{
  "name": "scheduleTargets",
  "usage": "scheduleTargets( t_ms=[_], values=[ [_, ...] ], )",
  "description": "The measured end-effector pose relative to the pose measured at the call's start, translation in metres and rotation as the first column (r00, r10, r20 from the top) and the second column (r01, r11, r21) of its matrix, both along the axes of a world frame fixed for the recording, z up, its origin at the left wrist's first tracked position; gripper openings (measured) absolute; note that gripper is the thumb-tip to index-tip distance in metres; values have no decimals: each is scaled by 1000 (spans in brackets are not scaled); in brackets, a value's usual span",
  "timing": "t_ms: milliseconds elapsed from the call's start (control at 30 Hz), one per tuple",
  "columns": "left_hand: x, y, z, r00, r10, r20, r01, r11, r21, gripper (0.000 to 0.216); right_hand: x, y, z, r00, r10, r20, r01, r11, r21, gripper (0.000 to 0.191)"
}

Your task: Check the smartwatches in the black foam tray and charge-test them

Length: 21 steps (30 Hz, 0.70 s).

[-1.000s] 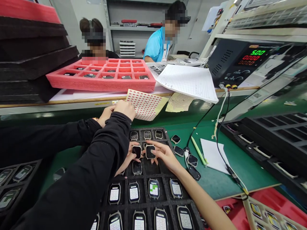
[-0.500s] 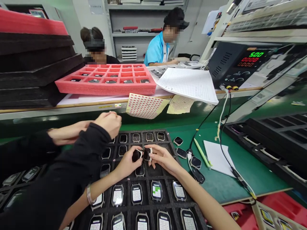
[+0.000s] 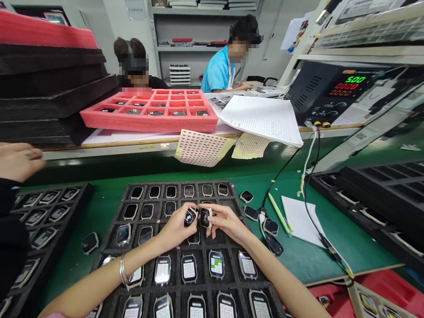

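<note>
My left hand (image 3: 177,228) grips a small smartwatch body (image 3: 190,217) with a lit screen, held just above the black foam tray (image 3: 232,201). My right hand (image 3: 225,221) pinches a second watch body (image 3: 204,217) right beside it, the two nearly touching. The tray holds rows of watch bodies: dark screens in the far rows, lit white screens (image 3: 189,268) in the near rows. A silver bracelet (image 3: 123,269) circles my left wrist.
A co-worker's hand (image 3: 19,160) in a black sleeve sits at the left edge above another black tray (image 3: 49,207). Loose watch bodies (image 3: 270,225), cables, a green pen (image 3: 277,211) and white paper (image 3: 298,216) lie right. A pink tray (image 3: 149,111), sticker sheets (image 3: 198,147) and power supply (image 3: 327,90) stand behind.
The co-worker's black-sleeved arms have drawn back to the left, uncovering the tray. My hands lifted the two watch bodies and tilted them toward each other.
</note>
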<state>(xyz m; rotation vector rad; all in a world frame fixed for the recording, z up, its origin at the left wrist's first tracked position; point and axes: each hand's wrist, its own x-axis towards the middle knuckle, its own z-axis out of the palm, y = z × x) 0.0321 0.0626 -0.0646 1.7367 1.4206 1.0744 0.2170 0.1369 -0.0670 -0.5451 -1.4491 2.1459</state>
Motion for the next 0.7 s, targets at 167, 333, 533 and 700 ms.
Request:
scheduleTargets(
  t_ms=[167,333,533,700],
  values=[
    [-2,0,0,1000,-16,-13,16,1000,11,31,1,1,-1,1000,1,9,-1,1000,-3,51],
    [-1,0,2,999,-31,-8,31,999,25,33,1,1,-1,1000,3,7,-3,1000,2,52],
    [-1,1,2,1000,-2,-25,2,999,32,34,1,1,0,1000,12,8,-12,1000,20,51],
    [-1,1,0,999,-10,-36,10,1000,22,32,1,1,1,1000,24,12,-25,999,37,50]
  ],
)
